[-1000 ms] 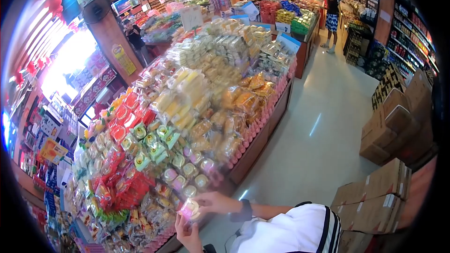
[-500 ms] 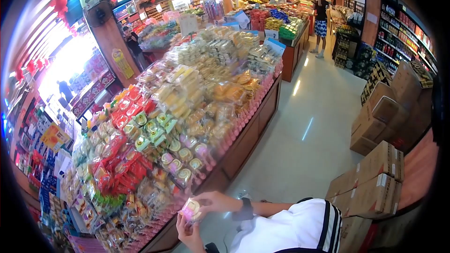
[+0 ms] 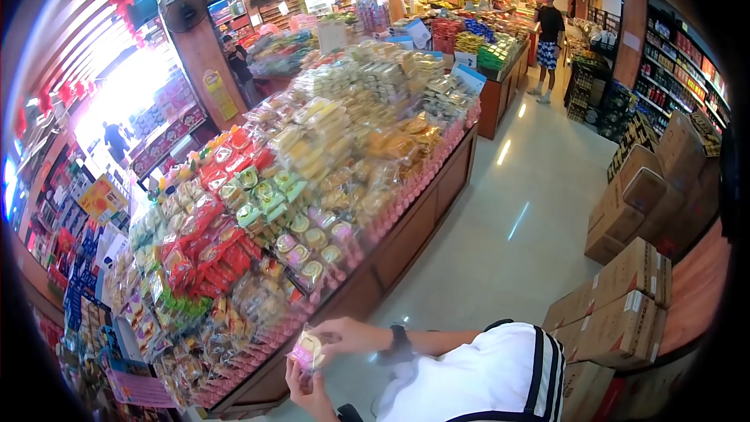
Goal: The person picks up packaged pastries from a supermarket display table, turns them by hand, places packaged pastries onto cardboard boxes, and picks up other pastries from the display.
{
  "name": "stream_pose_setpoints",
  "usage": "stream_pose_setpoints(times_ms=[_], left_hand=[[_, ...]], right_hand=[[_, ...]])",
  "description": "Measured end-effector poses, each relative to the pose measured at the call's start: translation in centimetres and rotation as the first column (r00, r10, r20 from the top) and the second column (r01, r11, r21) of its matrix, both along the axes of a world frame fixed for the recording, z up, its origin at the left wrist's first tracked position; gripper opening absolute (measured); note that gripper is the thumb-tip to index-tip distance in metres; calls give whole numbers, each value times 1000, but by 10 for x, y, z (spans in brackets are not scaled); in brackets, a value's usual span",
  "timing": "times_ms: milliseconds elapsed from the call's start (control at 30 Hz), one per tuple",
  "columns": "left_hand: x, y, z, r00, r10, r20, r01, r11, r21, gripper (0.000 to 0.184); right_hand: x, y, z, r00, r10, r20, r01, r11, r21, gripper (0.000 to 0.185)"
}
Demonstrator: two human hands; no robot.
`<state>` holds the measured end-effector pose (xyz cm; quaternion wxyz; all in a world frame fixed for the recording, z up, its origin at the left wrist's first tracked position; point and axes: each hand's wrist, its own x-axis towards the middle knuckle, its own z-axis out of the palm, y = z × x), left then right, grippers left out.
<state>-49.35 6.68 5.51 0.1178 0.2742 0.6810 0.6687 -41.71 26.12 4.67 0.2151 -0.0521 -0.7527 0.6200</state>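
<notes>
Both my hands hold a small wrapped pastry, pale and round, in a clear wrapper with pink on it. My left hand grips it from below with the fingertips. From the upper right, my right hand pinches its edge between thumb and fingers. A dark band is on my right wrist. Just beyond the hands, similar wrapped pastries lie in rows at the near edge of the display counter. Beside them are green-and-white packets and red packets.
Stacked cardboard boxes stand to the right of the aisle. A person in patterned shorts stands at its far end; another person is by a pillar. Bottle shelves line the right wall.
The view has shifted a little, so the counter sits slightly further right. My hands and the wrapped pastry are slightly further left, still together. The far person's posture has changed.
</notes>
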Motion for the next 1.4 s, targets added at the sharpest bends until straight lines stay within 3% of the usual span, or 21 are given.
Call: stream_pose_setpoints(times_ms=[67, 167, 267, 367, 933, 1233, 1333, 1400], left_hand=[[0, -4, 0, 1000, -3, 0, 3, 1000, -9, 55], [0, -7, 3, 1000, -6, -5, 6, 1000, -19, 56], [0, -9, 2, 1000, -10, -23, 9, 1000, -23, 56], [2, -9, 2, 999, -16, -33, 15, 999, -29, 55], [8, -11, -4, 1000, 10, -17, -9, 999, 41, 52], [7, -16, -8, 998, 21, -51, -21, 1000, -6, 50], [-10, -19, -40, 1000, -23, -11, 25, 991, 130, 53], [1, -21, -19, 998, 30, -49, -27, 998, 49, 51]], right_hand=[[1, -2, 4, 1000, -1, -1, 1, 1000, 24, 56], [7, -4, 20, 988, 66, 137, -61, 997, -38, 56], [3, -8, 6, 1000, -8, 10, 8, 999, 41, 55], [5, -8, 4, 1000, -16, -3, 16, 999, 41, 54], [13, -11, 18, 998, 12, 67, -14, 1000, 24, 54], [13, -15, 13, 998, 2, 55, -3, 1000, 29, 55], [9, -17, 9, 998, 24, 53, -25, 1000, 18, 55], [4, -19, 3, 998, 44, 38, -44, 999, -2, 56]])
